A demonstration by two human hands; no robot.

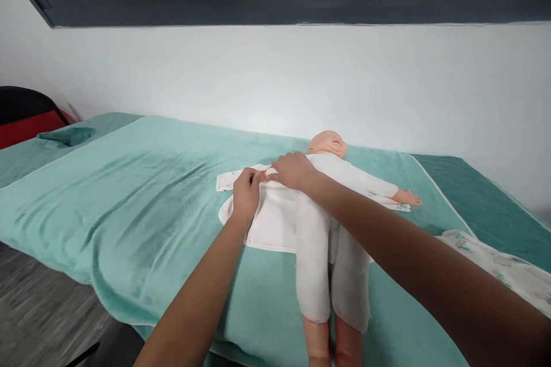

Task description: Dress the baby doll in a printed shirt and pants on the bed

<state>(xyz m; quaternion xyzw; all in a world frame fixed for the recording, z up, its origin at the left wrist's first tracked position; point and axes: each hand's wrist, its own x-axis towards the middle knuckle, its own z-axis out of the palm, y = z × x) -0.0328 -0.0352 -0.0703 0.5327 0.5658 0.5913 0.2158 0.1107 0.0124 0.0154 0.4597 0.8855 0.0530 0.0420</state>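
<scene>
A baby doll (pixel 328 143) lies on its back on a teal towel (pixel 142 195), dressed in a white garment (pixel 327 241) whose left flap is spread open. My left hand (pixel 246 192) is closed, pinching the garment's sleeve edge at the doll's arm. My right hand (pixel 293 170) rests on the doll's shoulder, fingers curled around the doll's small arm near the sleeve (pixel 228 179). The doll's other arm (pixel 407 198) sticks out to the right.
A patterned white cloth (pixel 503 266) lies at the bed's right edge. A folded teal cloth (pixel 66 136) sits at the far left, near a red and black chair (pixel 26 117). A white wall stands behind the bed; grey floor lies at lower left.
</scene>
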